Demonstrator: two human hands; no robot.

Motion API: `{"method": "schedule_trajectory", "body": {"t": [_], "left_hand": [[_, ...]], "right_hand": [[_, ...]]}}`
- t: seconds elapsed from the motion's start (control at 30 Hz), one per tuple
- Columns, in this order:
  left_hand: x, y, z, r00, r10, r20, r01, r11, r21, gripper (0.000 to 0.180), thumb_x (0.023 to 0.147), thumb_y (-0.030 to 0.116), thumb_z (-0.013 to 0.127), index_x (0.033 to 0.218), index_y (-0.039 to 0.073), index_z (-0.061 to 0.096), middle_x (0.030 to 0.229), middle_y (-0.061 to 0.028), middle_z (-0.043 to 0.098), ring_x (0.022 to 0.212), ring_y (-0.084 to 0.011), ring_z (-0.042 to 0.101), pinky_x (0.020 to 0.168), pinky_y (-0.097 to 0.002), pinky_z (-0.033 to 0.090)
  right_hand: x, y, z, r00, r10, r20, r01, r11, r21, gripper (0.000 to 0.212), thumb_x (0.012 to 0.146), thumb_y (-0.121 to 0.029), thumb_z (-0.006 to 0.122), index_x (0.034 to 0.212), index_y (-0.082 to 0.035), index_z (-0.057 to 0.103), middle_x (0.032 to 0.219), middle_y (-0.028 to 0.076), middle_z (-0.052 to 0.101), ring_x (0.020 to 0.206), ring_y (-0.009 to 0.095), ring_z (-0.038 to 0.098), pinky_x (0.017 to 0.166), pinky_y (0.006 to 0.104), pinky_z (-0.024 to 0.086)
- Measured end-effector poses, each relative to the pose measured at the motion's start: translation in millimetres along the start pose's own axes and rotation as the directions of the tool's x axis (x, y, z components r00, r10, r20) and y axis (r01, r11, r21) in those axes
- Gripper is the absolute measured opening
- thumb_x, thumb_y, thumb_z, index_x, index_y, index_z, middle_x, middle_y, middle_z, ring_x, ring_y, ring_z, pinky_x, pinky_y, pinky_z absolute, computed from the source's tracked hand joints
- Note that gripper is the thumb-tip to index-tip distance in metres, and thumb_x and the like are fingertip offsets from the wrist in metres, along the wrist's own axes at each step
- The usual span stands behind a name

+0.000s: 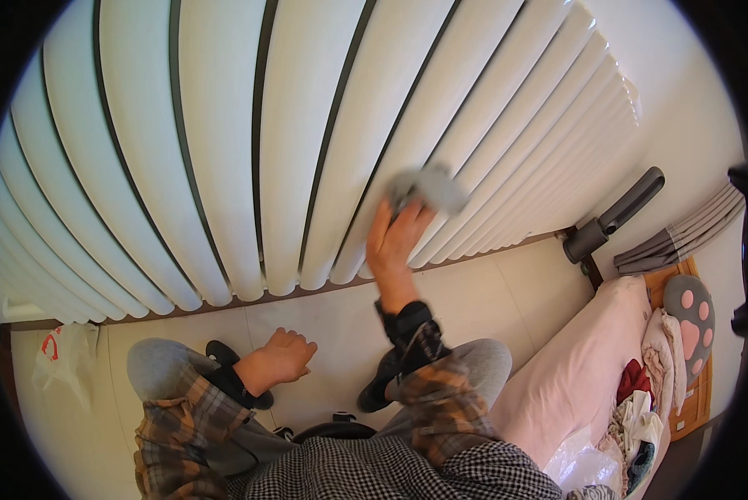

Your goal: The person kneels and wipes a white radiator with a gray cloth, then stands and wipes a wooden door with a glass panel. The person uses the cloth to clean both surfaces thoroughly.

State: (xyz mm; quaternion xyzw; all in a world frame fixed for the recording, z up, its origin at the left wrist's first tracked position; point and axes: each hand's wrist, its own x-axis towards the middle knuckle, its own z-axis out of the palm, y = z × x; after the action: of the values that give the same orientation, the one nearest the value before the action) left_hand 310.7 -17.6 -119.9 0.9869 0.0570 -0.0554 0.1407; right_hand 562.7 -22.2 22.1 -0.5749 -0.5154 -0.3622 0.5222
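Observation:
My right hand reaches up and forward, fingers closed round a grey cloth. The cloth is bunched, blurred by motion, and lies against a row of tall white rounded slats with narrow dark gaps. Between my knees, my left hand rests above the floor, its fingers curled in; nothing shows in it. Plaid sleeves and dark cuffs cover both forearms.
At the right, a bed with a pink cover carries heaped clothes and a grey paw-shaped cushion. A dark grey upright device stands by the wall. A plastic bag lies on the tiled floor at left.

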Motion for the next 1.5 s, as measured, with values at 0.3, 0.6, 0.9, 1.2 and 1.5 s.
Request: {"method": "schedule_trajectory", "body": {"t": [0.3, 0.6, 0.9, 1.2, 1.5], "left_hand": [[-7, 2, -14, 0.998, -0.049, 0.031, 0.050, 0.998, -0.022, 0.042, 0.083, 0.031, 0.079, 0.111, 0.005, 0.065, 0.098, -0.0168, 0.069, 0.100, -0.0368, 0.065, 0.087, -0.0499, 0.048], [-16, 9, -28, 0.996, -0.059, 0.067, 0.062, 0.996, -0.057, 0.043, 0.085, 0.028, 0.077, 0.117, 0.003, 0.064, 0.106, -0.0191, 0.068, 0.105, -0.0377, 0.064, 0.092, -0.0502, 0.047], [-17, -5, -17, 0.980, -0.047, 0.196, 0.053, 0.998, -0.023, 0.041, 0.083, 0.032, 0.078, 0.108, 0.001, 0.068, 0.098, -0.0189, 0.071, 0.095, -0.0397, 0.066, 0.090, -0.0492, 0.048], [-38, -3, -14, 0.999, -0.035, -0.009, 0.034, 0.992, -0.118, 0.037, 0.083, 0.028, 0.077, 0.108, 0.002, 0.066, 0.100, -0.0177, 0.070, 0.101, -0.0389, 0.065, 0.091, -0.0488, 0.047], [-46, 12, 12, 0.994, 0.069, 0.082, -0.073, 0.996, 0.053, 0.030, 0.083, 0.032, 0.075, 0.097, 0.006, 0.071, 0.089, -0.0133, 0.071, 0.092, -0.0359, 0.068, 0.083, -0.0489, 0.051]], "right_hand": [[-191, 30, 26, 0.708, 0.706, -0.011, -0.706, 0.708, 0.036, 0.051, 0.103, -0.013, 0.055, 0.139, 0.017, 0.036, 0.131, 0.040, 0.046, 0.118, 0.053, 0.047, 0.107, 0.0547, 0.035], [-200, 54, 42, 0.173, 0.985, 0.023, -0.945, 0.160, 0.286, 0.056, 0.103, -0.013, 0.053, 0.150, 0.005, 0.028, 0.147, 0.022, 0.046, 0.126, 0.033, 0.051, 0.108, 0.0412, 0.041], [-226, -85, 75, 0.034, 0.888, 0.458, -0.851, -0.215, 0.479, 0.051, 0.104, -0.012, 0.056, 0.147, 0.005, 0.036, 0.140, 0.019, 0.053, 0.123, 0.029, 0.055, 0.106, 0.0394, 0.043], [-191, 51, 27, -0.185, 0.840, 0.510, -0.644, -0.495, 0.583, 0.023, 0.100, -0.011, 0.057, 0.119, 0.000, 0.060, 0.117, 0.011, 0.066, 0.105, 0.029, 0.065, 0.087, 0.0442, 0.055], [-223, -51, 69, -0.082, 0.758, 0.647, -0.862, -0.379, 0.335, 0.022, 0.103, -0.007, 0.048, 0.122, -0.002, 0.058, 0.117, 0.010, 0.065, 0.108, 0.026, 0.064, 0.093, 0.0434, 0.054]]}}
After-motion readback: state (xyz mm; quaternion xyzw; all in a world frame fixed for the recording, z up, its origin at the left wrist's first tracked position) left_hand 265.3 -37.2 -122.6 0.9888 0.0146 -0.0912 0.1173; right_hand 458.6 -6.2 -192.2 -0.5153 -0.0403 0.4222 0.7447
